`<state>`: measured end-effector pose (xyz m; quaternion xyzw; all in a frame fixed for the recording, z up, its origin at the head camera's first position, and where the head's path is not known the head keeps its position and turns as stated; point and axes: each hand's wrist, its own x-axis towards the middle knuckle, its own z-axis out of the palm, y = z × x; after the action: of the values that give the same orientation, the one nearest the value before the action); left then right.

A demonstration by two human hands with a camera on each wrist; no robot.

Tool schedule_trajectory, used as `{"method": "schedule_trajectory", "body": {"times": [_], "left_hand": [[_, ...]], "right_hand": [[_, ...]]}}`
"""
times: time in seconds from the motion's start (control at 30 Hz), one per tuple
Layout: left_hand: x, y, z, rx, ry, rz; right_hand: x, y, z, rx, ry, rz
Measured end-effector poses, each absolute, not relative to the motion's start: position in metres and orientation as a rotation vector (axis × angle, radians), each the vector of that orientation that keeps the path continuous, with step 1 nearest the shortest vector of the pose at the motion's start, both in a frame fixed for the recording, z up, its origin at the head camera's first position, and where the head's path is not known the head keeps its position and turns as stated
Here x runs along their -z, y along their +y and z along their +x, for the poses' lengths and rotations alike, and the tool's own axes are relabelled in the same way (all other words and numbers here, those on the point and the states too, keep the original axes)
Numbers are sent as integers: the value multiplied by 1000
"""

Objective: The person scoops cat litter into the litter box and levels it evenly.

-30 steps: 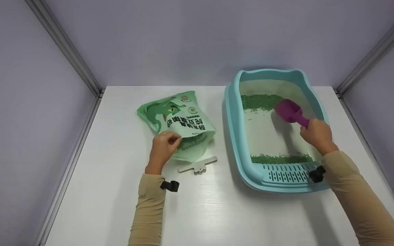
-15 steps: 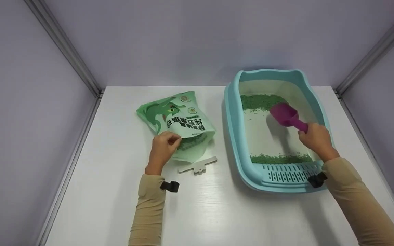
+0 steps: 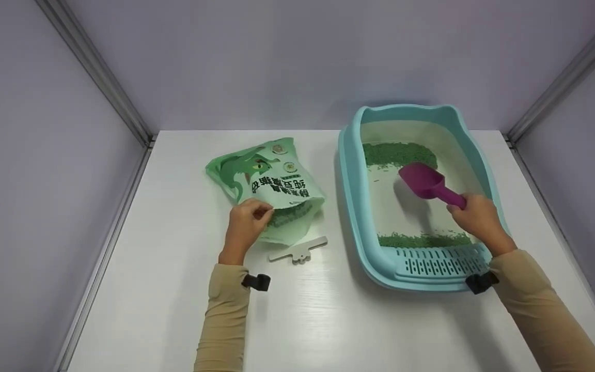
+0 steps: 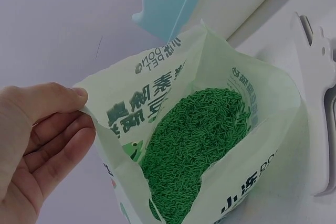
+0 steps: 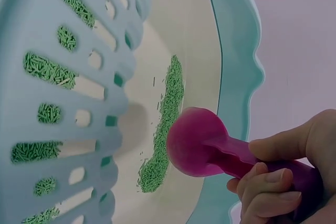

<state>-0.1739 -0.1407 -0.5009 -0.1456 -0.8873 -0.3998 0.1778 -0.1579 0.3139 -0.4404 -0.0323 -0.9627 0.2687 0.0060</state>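
Between thumb and fingers, my left hand point(image 3: 246, 222) pinches the rim of a pale green cat litter bag point(image 3: 277, 181). The bag's mouth gapes, and green litter pellets point(image 4: 197, 145) show inside in the left wrist view. My right hand point(image 3: 477, 219) grips the handle of a purple scoop point(image 3: 422, 180), held above the floor of a blue litter box point(image 3: 351, 191). In the box, one band of green pellets point(image 3: 401, 154) lies along the far end and another point(image 3: 424, 241) by the slotted front. Whether the scoop holds pellets is not visible.
A pale grey clip point(image 3: 298, 251) lies on the white table point(image 3: 308, 320), just in front of the bag. Lilac panels point(image 3: 277, 62) with metal corner posts stand behind and at both sides.
My right hand has moved slightly toward me, and the scoop has shifted left and nearer over the box. The left hand and the bag stay as they were.
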Motion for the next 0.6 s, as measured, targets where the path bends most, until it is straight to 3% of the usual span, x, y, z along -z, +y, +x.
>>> {"method": "schedule_trajectory", "body": {"times": [0.6], "left_hand": [[500,-141,-174,1123,-2512,-420]], "right_hand": [[437,303,-141,-872,-3013,-58]]}}
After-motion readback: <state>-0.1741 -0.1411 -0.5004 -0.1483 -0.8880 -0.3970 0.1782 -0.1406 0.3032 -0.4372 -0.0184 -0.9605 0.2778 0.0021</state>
